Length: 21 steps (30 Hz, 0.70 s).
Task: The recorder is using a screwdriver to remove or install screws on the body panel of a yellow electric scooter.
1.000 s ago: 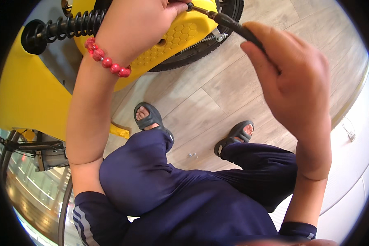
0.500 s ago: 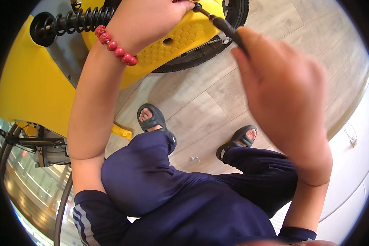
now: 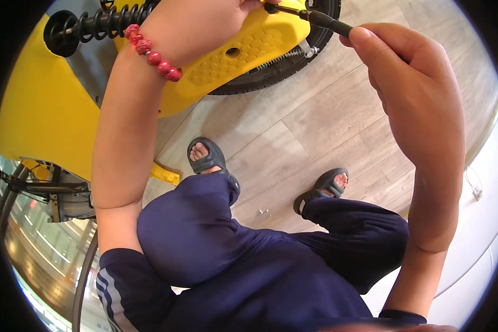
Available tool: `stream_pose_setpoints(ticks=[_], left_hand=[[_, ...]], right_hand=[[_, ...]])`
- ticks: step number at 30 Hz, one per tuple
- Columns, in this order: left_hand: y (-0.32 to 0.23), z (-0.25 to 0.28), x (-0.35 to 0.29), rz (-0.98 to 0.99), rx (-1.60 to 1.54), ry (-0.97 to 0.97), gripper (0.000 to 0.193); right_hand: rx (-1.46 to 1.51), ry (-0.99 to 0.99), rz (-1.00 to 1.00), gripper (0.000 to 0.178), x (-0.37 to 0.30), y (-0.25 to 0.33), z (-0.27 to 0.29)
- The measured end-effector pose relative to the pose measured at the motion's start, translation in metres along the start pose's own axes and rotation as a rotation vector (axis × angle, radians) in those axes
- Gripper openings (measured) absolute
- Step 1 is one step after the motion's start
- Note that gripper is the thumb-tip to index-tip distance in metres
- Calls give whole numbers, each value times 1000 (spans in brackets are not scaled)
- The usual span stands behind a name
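Observation:
In my right hand (image 3: pixel 418 83), a black screwdriver (image 3: pixel 329 22) with a knurled handle is pinched between thumb and fingers. Its slim shaft runs left to a small black part (image 3: pixel 270 8) at the edge of a yellow body panel (image 3: pixel 216 66). My left hand (image 3: pixel 227 14), above a red bead bracelet, reaches across the panel to the top edge of the view. Its thumb side is by the screwdriver's tip and the fingers look bent together, but the view's edge cuts them off. What they hold is hidden.
A black coil-spring shock absorber (image 3: pixel 108 25) sits left of my left wrist. Behind the panel are a black tire (image 3: pixel 271 77) and a thin silver spring (image 3: pixel 276 63). Small shiny pieces (image 3: pixel 264 212) lie on the wood-look floor (image 3: pixel 293 122) between my sandals.
My right hand has moved right and up, and the screwdriver has swung to a flatter angle with its tip staying by the black part. My left arm has shifted only slightly.

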<state>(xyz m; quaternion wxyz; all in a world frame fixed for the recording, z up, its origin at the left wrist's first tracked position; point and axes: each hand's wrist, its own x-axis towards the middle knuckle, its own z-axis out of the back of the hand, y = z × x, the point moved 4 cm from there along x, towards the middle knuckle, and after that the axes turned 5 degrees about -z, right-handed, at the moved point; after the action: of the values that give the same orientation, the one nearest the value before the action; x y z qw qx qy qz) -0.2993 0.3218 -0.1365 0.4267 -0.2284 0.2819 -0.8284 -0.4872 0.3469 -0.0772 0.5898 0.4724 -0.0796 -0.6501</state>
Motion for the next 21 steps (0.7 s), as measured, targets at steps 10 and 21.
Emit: stream_pose_setpoints(ticks=[10,21], left_hand=[[-38,-6,-23,-85,120,-347,29],[-37,-17,-18,-148,121,-188,17]], right_hand=[[-263,-109,204,17,-15,17,-13],[-113,-103,152,16,-11,0,-19]])
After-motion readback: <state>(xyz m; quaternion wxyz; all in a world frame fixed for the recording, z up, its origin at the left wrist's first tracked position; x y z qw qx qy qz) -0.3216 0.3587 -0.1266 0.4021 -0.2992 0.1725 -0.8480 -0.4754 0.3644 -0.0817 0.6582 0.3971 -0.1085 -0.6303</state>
